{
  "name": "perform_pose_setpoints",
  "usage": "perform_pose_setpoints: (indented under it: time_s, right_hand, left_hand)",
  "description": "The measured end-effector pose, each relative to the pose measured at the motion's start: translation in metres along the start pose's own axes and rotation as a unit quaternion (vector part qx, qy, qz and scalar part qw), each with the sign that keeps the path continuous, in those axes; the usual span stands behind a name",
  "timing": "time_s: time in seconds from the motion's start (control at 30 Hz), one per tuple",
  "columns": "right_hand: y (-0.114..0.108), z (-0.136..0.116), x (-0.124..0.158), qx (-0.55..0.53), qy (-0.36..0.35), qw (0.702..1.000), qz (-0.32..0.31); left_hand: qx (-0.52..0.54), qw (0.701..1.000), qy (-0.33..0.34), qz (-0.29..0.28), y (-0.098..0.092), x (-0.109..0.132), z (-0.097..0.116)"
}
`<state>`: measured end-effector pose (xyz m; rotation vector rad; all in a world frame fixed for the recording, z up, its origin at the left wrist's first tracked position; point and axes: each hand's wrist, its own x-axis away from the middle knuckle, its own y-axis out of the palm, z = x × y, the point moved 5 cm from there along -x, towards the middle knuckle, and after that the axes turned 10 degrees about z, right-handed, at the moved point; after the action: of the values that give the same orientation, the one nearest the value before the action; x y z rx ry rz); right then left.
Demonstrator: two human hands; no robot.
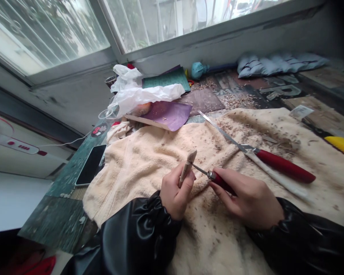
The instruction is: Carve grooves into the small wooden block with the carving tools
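Observation:
My left hand (177,189) is closed round a small carved wooden piece (187,167), held upright with its rounded top above the fingers. In my right hand (248,196) is a carving tool with a red handle (221,182) and a thin metal shaft. The shaft points left, and its tip meets or nearly meets the wood just below its top. Both hands are above a cream towel (143,152) strewn with brown shavings. Right of them lies a long narrow blade with a red handle (286,165), next to a pale stick (278,179).
A phone (91,165) lies at the table's left edge. Behind the towel are a purple sheet (172,114), a white plastic bag (149,93) and a green sheet (167,81). Wood chips (240,101) litter the back. A yellow-handled tool (341,146) sits far right, below a pale-blue puffy bundle (278,65).

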<state>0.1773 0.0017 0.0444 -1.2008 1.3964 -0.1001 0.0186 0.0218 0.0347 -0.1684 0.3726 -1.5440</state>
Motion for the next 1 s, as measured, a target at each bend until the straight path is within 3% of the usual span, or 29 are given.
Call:
perform_pose_setpoints:
  time_s: [0.27, 0.6, 1.0]
  right_hand:
    - [-0.006, -0.004, -0.001, 0.065, 0.000, 0.997, 0.040]
    - [0.001, 0.005, 0.002, -0.048, 0.059, 0.997, 0.002]
    - [0.003, 0.003, 0.001, -0.076, 0.057, 0.995, -0.042]
  left_hand:
    - [0.078, 0.996, -0.049, 0.005, 0.003, 0.000, -0.013]
    - [0.098, 0.989, -0.105, 0.027, 0.001, 0.000, -0.017]
    - [0.071, 0.995, -0.063, 0.019, 0.001, 0.000, -0.007]
